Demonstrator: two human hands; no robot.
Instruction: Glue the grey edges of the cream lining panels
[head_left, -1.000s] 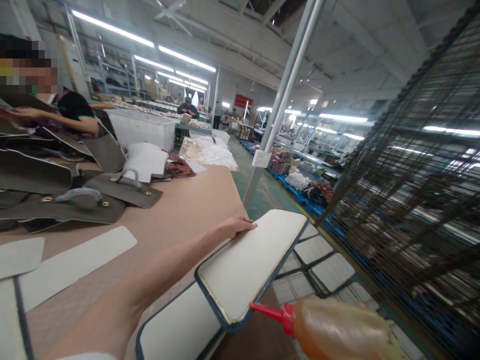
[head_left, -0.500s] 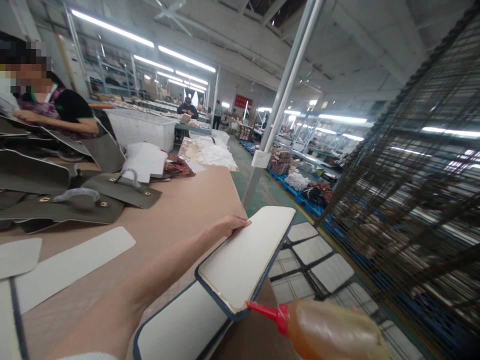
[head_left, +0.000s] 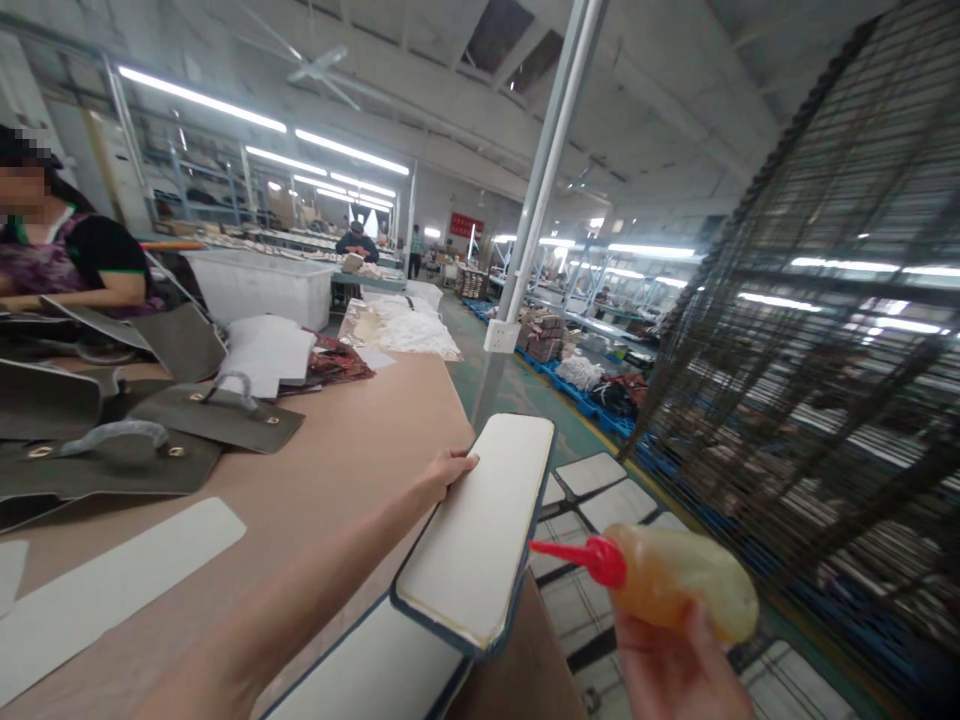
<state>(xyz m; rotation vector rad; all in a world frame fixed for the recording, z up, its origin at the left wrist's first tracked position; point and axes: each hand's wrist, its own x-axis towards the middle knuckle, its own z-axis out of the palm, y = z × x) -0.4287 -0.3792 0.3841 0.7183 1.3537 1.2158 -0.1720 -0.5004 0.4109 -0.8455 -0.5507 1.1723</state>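
Gripped at its left edge by my left hand is a long white panel with rounded corners and a dark border, held tilted. A thin yellowish line runs along its rim. A second white panel with a dark edge lies beneath it at the table's edge. My right hand is wrapped round a squeeze bottle of amber liquid. The bottle's red nozzle points left, close to the panel's right edge and apart from it.
Dark bag pieces with handles and a white strip lie on the brown table. Across it sits a person. More white panels are low at the right, beside a wire rack.
The bottle has moved up, and its nozzle has left the panel's bottom corner. My right hand has come into view. The held panel stands a little steeper, and the camera view has shifted.
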